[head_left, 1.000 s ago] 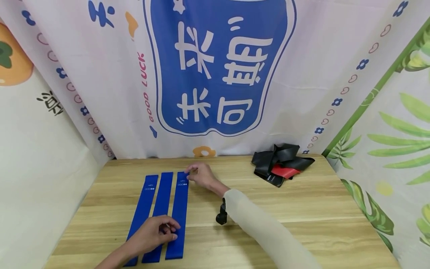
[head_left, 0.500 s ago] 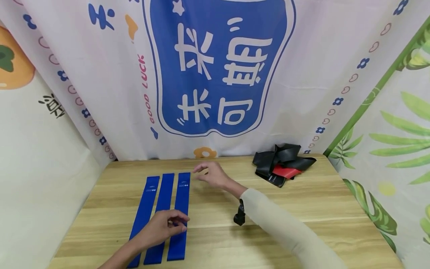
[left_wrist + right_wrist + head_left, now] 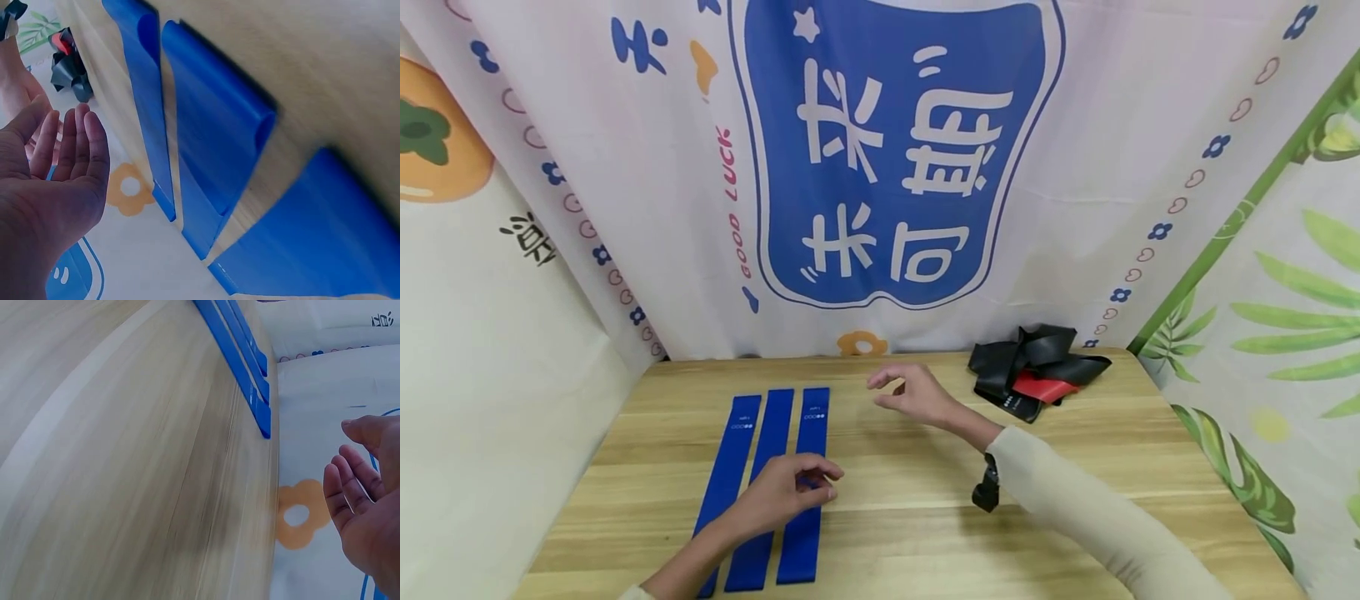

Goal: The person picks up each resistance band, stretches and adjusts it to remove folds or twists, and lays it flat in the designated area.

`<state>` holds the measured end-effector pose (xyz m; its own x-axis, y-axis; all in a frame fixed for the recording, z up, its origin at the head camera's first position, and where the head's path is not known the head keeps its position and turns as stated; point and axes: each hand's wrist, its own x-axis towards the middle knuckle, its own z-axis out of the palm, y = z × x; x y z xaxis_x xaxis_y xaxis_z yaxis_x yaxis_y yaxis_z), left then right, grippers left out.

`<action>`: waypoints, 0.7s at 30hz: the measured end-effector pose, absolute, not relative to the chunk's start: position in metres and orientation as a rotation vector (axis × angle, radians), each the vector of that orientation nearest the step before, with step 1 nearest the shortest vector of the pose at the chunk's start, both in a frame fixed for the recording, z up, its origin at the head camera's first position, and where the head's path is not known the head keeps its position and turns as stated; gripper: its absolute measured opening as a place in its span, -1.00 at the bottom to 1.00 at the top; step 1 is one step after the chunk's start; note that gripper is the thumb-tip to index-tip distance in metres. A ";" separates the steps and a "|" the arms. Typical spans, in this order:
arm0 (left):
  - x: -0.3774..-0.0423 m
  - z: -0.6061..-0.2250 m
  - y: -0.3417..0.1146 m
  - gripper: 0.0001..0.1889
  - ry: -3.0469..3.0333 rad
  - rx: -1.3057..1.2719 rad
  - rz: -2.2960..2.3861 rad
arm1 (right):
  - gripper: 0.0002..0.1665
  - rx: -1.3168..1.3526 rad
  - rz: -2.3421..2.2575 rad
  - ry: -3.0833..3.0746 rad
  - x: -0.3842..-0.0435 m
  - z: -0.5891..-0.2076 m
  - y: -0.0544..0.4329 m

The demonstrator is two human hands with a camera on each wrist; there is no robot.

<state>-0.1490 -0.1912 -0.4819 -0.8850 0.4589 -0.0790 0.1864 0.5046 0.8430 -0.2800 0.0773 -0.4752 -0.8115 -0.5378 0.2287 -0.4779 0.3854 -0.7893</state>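
Note:
Three flat blue resistance bands lie side by side on the wooden table: a left band (image 3: 730, 458), a middle band (image 3: 773, 433) and a right band (image 3: 812, 433). White print marks the far ends of the left and right ones. My left hand (image 3: 782, 492) hovers over the middle and right bands, fingers loosely bent around nothing, and hides parts of them. To the right of the bands, my right hand (image 3: 917, 396) is held above the table with relaxed fingers and nothing in it. The left wrist view shows the left palm (image 3: 56, 200) bare.
A crumpled heap of black bands (image 3: 1037, 358) with a red band (image 3: 1043, 387) among them lies at the table's back right. The wooden table (image 3: 910, 533) meets a printed cloth (image 3: 685, 275) hanging behind it. Leaf-patterned cloth (image 3: 1285, 400) hangs at the right.
My right hand has left the far end of the right band and moved to the right. My left hand has shifted slightly right and away from me. The bands lie as before.

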 end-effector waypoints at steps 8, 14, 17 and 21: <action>-0.156 -0.481 -0.180 -0.70 2.499 0.512 1.376 | -0.77 -0.962 -1.365 2.628 -0.276 -0.476 0.117; -0.164 -0.483 -0.169 -0.67 2.522 0.493 1.406 | -0.78 -0.935 -1.332 2.690 -0.276 -0.468 0.145; -0.169 -0.486 -0.162 -0.66 2.521 0.498 1.421 | -0.79 -0.930 -1.308 2.736 -0.279 -0.466 0.158; -0.175 -0.489 -0.153 -0.65 2.534 0.515 1.436 | -0.74 -0.927 -1.280 2.786 -0.282 -0.466 0.176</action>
<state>-0.1750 -0.1528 -0.4887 -0.9231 0.3845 0.0110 0.2070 0.4723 0.8568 -0.2822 0.1762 -0.4655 -0.8309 -0.4784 0.2842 -0.5272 0.5134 -0.6771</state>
